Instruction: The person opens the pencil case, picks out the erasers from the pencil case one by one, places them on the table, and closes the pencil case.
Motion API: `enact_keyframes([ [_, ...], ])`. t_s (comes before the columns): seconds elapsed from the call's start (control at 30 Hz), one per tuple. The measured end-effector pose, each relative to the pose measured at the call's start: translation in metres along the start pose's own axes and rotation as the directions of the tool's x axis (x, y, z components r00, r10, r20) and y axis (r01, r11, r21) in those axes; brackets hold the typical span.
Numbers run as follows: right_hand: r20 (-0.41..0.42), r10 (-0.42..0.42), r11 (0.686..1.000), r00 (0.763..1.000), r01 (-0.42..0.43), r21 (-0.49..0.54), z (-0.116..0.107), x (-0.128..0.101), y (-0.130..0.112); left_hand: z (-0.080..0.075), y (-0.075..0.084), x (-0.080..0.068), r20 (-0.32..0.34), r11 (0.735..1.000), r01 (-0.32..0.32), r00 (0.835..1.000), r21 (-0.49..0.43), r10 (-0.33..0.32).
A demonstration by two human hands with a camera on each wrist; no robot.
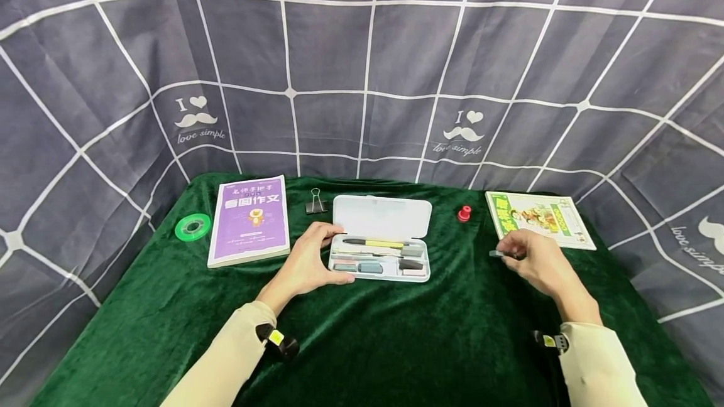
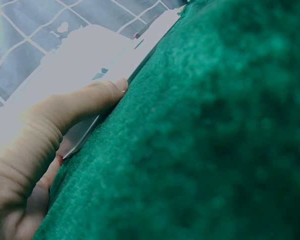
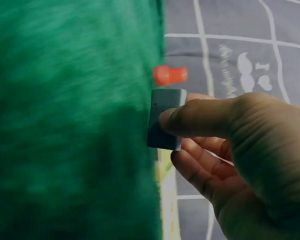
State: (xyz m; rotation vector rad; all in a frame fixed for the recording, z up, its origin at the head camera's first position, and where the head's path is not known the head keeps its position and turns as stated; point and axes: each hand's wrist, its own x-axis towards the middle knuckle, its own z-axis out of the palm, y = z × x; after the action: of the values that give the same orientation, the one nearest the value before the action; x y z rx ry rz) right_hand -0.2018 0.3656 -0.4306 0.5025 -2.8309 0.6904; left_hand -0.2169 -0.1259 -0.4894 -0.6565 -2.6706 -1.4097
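An open white pencil case (image 1: 381, 215) stands mid-table with its lid tilted back. A yellow-and-black pen (image 1: 373, 243) and several small items, among them a blue-grey block (image 1: 370, 267), lie inside. My left hand (image 1: 310, 257) grips the case's left end, thumb along the front edge, fingers at the back corner; the left wrist view shows the thumb (image 2: 97, 97) on its rim. Off to the right, my right hand (image 1: 534, 259) pinches a small grey-blue eraser (image 3: 165, 119) between thumb and fingers, in front of a green-and-yellow book (image 1: 540, 218).
A red stamp-like piece (image 1: 464, 213) stands between the case and the green-and-yellow book. Behind the left hand is a black binder clip (image 1: 316, 205). Farther left lie a purple book (image 1: 249, 222) and a green tape roll (image 1: 193, 227). Grey gridded curtain surrounds the green cloth (image 1: 396, 344).
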Motion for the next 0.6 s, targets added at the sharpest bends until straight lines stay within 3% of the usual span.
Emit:
enact_keyframes([
  [0.27,0.107,0.090,0.994,0.990,-0.095,0.044,0.005,-0.008,0.008,-0.001,-0.003,0.001,-0.005,0.999,0.009,1.000,0.039,-0.009],
  [0.43,0.136,0.095,0.994,0.986,-0.102,0.044,0.002,-0.009,0.007,-0.001,-0.003,0.001,-0.004,0.999,0.009,1.000,0.044,-0.009],
  [0.6,0.060,0.049,0.998,0.997,-0.052,0.047,-0.009,-0.001,-0.015,-0.002,-0.002,0.001,-0.006,0.999,0.014,1.000,0.046,-0.014],
])
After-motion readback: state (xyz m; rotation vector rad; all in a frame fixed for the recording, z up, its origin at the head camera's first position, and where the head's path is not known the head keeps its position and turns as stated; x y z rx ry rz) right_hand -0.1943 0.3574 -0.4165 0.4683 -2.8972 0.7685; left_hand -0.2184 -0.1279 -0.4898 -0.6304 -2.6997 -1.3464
